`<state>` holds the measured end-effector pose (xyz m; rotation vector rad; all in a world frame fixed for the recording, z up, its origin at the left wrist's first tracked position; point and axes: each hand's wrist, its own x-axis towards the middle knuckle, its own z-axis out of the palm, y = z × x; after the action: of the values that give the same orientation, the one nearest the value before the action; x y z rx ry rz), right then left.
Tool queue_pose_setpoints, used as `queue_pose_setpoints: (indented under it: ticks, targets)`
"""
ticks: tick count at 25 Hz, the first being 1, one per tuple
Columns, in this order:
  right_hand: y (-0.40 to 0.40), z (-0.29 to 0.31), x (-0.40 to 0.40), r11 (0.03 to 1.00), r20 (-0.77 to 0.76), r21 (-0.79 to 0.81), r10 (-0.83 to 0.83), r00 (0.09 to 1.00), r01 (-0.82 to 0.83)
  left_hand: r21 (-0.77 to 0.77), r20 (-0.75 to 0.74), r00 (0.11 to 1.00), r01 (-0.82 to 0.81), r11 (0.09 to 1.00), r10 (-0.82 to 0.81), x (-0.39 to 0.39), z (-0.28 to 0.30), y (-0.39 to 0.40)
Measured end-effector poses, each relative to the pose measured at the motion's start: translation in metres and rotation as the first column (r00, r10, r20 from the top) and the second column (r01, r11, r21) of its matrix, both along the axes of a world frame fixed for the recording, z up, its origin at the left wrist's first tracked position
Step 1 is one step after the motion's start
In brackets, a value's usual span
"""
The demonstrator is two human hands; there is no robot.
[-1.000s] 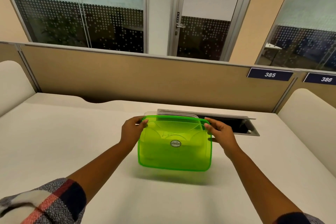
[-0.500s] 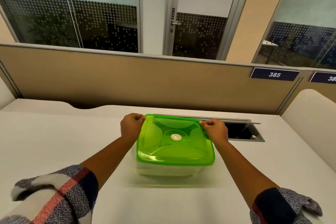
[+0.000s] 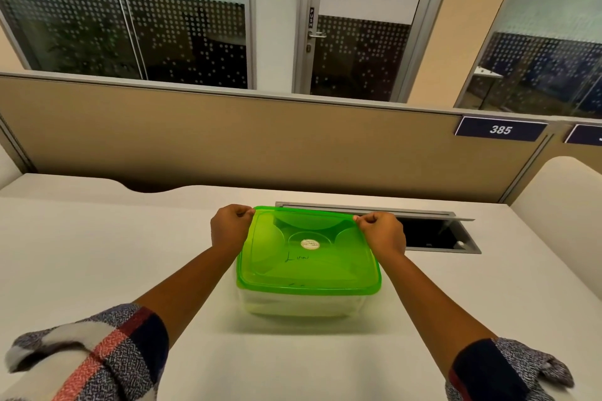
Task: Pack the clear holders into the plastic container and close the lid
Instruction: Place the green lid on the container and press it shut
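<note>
A translucent green lid (image 3: 309, 257) lies flat on top of a clear plastic container (image 3: 303, 304) in the middle of the white desk. My left hand (image 3: 229, 228) pinches the lid's far left corner. My right hand (image 3: 381, 233) pinches its far right corner. Both hands have their fingers curled on the rim. A round sticker and some handwriting show on the lid. The clear holders are not distinguishable through the container walls.
An open cable hatch (image 3: 433, 233) with a raised metal flap sits in the white desk (image 3: 97, 264) just behind and right of the container. A beige partition (image 3: 228, 140) closes off the far edge. White side panels stand at the left and right.
The lid was held tilted up in front of the container one second ago. It has come down flat onto the container, and both hands have moved to its far corners.
</note>
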<state>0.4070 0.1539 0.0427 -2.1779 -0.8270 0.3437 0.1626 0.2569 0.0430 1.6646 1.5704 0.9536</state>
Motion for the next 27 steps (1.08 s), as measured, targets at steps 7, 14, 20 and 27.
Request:
queue_pose_setpoints:
  ticks: [7,14,20,27]
  targets:
    - [0.004,-0.002,-0.003,1.0,0.091,0.022,0.015,0.996,-0.017,0.012,0.021,1.0,-0.017,1.0,0.016,0.0,-0.004,0.003]
    - [0.003,-0.003,-0.008,0.999,0.108,0.048,0.016,0.994,-0.021,0.017,-0.03,0.999,-0.015,1.0,0.016,0.004,-0.008,0.002]
    - [0.002,-0.006,-0.017,0.999,0.212,0.031,0.027,0.977,-0.035,0.058,-0.112,0.992,-0.043,0.997,0.05,0.007,-0.008,0.001]
    - [0.007,-0.006,-0.02,0.989,0.432,-0.09,0.148,0.89,-0.121,0.041,-0.449,0.893,0.043,0.998,-0.02,0.016,-0.009,0.007]
